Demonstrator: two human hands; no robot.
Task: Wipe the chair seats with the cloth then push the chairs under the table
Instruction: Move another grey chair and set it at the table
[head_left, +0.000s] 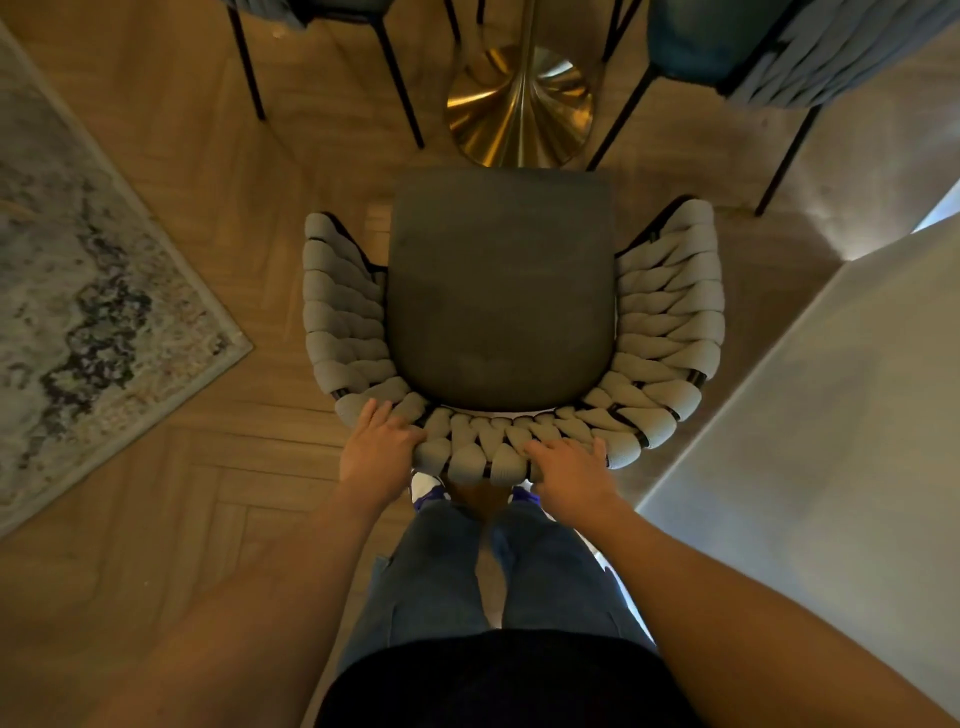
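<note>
Left hand (376, 451), right hand (569, 470): one each, fingers curled over woven backrest (483, 452), near edge. Chair (501, 291): dark seat, front edge at brass table base (519, 104); push apparently under way. Chairs: three counted, two far (789, 52). Cloth: none visible; wiping unverifiable. Rug (88, 291): one, left.

The gold pedestal base (519, 104) blocks the frame's upper centre; bare floor (291, 171) lies open between flanking chair legs (400, 85).
</note>
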